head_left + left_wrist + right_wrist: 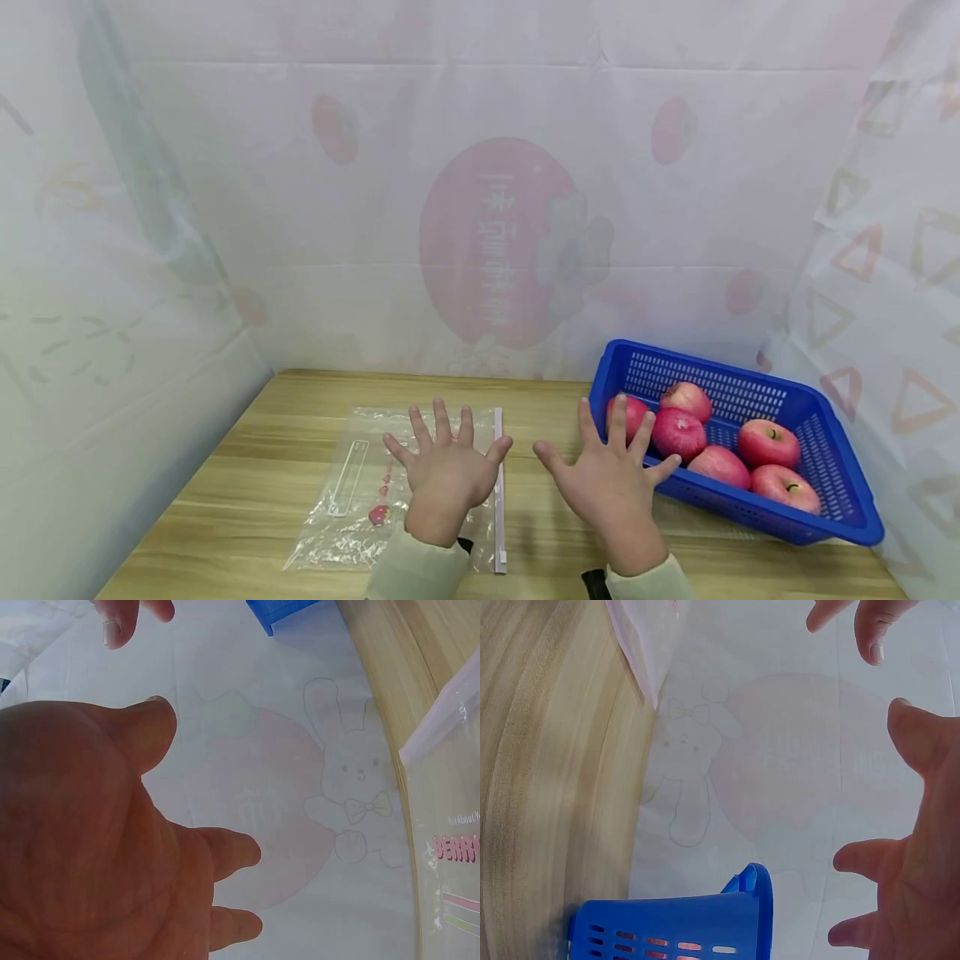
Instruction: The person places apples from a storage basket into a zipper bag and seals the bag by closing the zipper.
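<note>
My left hand [450, 475] is spread with straight fingers above a clear zip bag [352, 467] that lies flat on the table. A pale pink zip strip [499, 525] runs along the bag's right edge, and red printing shows on its face. My right hand [611, 483], also spread and holding nothing, overlaps the near left side of a blue plastic basket [750, 521] in the head view. Inside the basket are several red apples [768, 444]. The right wrist view shows the basket's slotted wall [675, 919] below the right hand's fingers [866, 859].
A wood-grain table [232, 500] lies under everything. White printed sheeting [375, 208] with a faded strawberry and a rabbit stands behind it, and similar sheeting [885, 333] closes the right side, close to the basket.
</note>
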The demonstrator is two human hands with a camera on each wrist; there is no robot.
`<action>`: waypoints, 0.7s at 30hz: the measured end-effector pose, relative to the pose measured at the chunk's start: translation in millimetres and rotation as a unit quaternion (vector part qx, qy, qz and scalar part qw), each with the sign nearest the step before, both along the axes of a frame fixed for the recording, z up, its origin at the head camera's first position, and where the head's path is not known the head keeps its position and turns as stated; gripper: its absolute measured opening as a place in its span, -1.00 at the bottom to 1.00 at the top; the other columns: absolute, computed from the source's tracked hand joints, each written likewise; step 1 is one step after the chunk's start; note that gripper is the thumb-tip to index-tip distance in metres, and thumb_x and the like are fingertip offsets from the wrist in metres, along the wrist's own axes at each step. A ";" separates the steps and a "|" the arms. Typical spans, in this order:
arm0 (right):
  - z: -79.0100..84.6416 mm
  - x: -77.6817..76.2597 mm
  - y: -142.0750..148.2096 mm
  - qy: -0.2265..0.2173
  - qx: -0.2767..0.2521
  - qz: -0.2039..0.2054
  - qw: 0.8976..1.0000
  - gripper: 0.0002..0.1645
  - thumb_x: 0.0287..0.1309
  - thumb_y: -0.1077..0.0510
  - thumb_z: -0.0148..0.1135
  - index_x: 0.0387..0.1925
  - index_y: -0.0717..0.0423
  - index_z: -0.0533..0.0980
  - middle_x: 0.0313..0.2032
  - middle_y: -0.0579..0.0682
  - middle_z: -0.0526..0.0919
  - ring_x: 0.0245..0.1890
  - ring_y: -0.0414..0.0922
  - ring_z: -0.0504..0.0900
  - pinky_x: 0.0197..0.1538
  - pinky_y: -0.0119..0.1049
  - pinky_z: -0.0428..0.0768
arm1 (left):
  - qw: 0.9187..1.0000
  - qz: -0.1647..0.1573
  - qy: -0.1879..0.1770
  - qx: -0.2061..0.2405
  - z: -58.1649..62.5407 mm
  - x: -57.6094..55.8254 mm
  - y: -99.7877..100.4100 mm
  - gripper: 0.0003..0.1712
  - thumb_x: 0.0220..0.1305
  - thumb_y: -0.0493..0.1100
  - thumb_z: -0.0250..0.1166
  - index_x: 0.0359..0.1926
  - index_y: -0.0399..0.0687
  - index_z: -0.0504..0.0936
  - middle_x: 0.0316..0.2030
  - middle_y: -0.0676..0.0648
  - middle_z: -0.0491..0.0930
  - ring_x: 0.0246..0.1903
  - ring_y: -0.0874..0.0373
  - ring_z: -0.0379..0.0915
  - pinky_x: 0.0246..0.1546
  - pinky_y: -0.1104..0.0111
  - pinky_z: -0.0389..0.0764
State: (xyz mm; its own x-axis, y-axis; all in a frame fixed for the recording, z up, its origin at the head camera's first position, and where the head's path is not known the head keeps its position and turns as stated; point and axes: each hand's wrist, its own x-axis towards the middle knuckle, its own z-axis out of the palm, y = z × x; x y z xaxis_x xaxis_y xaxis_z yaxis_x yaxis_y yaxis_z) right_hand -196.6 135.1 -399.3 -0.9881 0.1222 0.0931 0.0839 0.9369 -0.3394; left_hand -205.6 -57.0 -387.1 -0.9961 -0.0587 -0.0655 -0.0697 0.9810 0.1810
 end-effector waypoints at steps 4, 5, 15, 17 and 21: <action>-1.1 -0.7 0.8 0.001 0.001 0.001 1.000 0.31 -0.05 -0.83 -0.46 0.59 -0.19 -0.07 0.54 0.24 -0.37 0.38 0.33 -0.68 -0.02 0.55 -0.72 | 1.000 -0.001 0.002 0.001 -0.6 -0.1 0.3 0.06 0.28 0.63 -0.41 0.57 0.12 0.09 0.55 -0.25 -0.25 0.44 -0.36 -0.63 0.14 -0.46 -0.61; -1.3 -1.0 1.2 0.003 0.001 0.002 1.000 0.31 -0.04 -0.83 -0.45 0.59 -0.18 -0.06 0.54 0.25 -0.36 0.38 0.33 -0.68 -0.01 0.55 -0.72 | 1.000 -0.001 0.002 0.002 -0.9 -0.1 0.3 0.06 0.28 0.63 -0.41 0.57 0.12 0.09 0.55 -0.25 -0.25 0.44 -0.36 -0.63 0.14 -0.46 -0.61; 15.7 -4.8 35.1 0.140 -0.098 0.036 0.985 0.04 0.19 -0.58 0.01 0.41 0.06 0.34 0.44 0.25 0.18 0.43 0.34 0.05 0.23 0.55 -0.05 | 1.000 -0.004 0.004 0.004 1.5 -1.9 -0.3 0.05 0.30 0.61 -0.38 0.57 0.10 0.11 0.54 -0.26 -0.22 0.44 -0.36 -0.61 0.17 -0.46 -0.55; 20.5 -2.8 51.4 0.196 -0.153 0.032 0.968 -0.18 0.25 -0.40 0.18 0.27 0.11 0.47 0.27 0.24 0.44 0.25 0.28 0.38 0.19 0.39 0.27 | 1.000 -0.002 0.001 0.004 2.1 -2.1 -1.4 0.05 0.30 0.61 -0.38 0.57 0.09 0.11 0.54 -0.26 -0.22 0.44 -0.37 -0.61 0.17 -0.46 -0.55; 35.0 6.7 93.7 0.230 -0.245 -0.014 0.942 -0.33 0.27 -0.22 0.28 0.25 0.10 0.51 0.12 0.21 0.57 0.11 0.21 0.52 0.07 0.19 0.46 | 1.000 0.001 -0.005 0.008 0.8 -2.9 -4.4 0.05 0.30 0.61 -0.38 0.57 0.08 0.10 0.54 -0.26 -0.23 0.44 -0.37 -0.60 0.15 -0.46 -0.57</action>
